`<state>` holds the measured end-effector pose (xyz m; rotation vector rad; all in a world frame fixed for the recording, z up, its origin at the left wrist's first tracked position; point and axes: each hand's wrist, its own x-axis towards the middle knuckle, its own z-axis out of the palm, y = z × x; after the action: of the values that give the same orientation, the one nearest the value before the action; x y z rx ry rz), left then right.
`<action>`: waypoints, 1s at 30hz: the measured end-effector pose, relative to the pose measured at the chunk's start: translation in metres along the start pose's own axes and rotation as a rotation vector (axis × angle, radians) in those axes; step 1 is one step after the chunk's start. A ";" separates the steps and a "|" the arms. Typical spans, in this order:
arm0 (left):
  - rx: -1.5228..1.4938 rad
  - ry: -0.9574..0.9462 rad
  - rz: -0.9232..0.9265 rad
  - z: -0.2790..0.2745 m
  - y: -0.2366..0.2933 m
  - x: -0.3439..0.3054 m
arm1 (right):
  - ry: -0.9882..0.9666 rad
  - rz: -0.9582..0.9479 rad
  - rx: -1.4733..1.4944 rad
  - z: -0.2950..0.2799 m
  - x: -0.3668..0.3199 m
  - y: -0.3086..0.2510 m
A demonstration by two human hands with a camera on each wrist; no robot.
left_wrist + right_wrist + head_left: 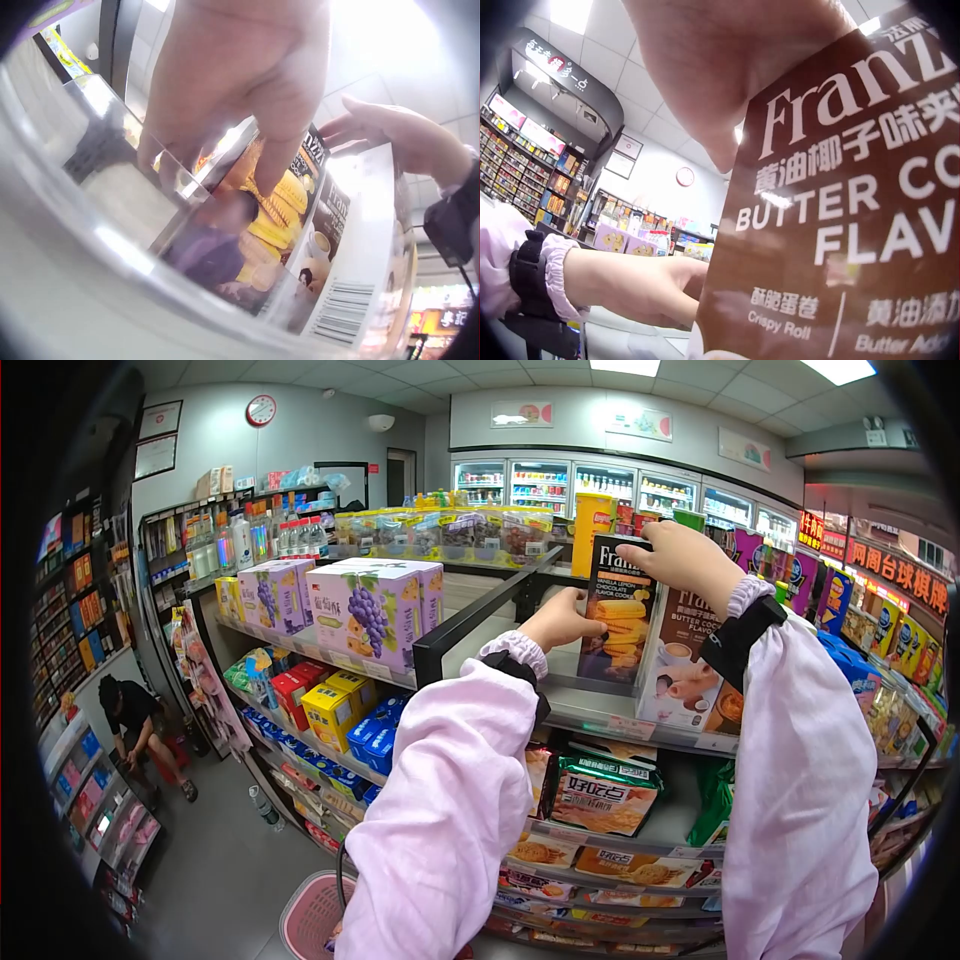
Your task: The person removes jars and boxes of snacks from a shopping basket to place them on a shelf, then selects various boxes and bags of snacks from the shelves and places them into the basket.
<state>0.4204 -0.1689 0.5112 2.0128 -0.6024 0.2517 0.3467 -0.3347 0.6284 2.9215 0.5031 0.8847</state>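
A dark cookie box [620,610] with yellow cookies printed on it stands upright on the top shelf. My left hand [560,622] grips its left edge, thumb across the front; the left wrist view shows the fingers [169,161] round the side, behind a clear shelf guard [112,142]. From above, my right hand [690,555] holds the same box's top edge, thumb at the front and the other fingers behind, partly hidden. Just right of it is a brown crispy roll box [685,655], which overlaps the right hand in the right wrist view.
Purple grape pastry boxes [370,610] stand left on the shelf, beside a black divider frame [465,635]. Green biscuit packs [605,790] lie on the shelf below. A pink basket [308,920] is at lower left. Farther left sits a person [140,725].
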 end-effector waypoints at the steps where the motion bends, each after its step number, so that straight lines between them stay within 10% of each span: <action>1: -0.009 -0.016 -0.005 -0.001 -0.001 0.001 | 0.001 0.003 0.002 -0.001 -0.001 -0.001; 4: 0.187 0.105 -0.007 -0.005 0.013 -0.011 | 0.088 -0.053 0.037 -0.006 -0.006 -0.004; 9: 0.265 0.358 0.521 -0.017 0.019 -0.071 | 0.505 -0.408 0.166 -0.006 -0.051 -0.016; 15: 0.150 0.267 0.623 -0.012 -0.001 -0.235 | 0.221 -0.466 0.469 0.021 -0.175 -0.079; 23: -0.339 0.406 -0.339 0.074 -0.163 -0.450 | -0.658 -0.286 1.099 0.216 -0.290 -0.181; 30: -0.346 0.688 -0.893 0.115 -0.271 -0.628 | -1.065 -0.496 1.123 0.328 -0.353 -0.285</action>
<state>0.0140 0.0334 -0.0135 1.5334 0.6432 0.2435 0.1662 -0.1620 0.1276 3.0376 1.8077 -1.3544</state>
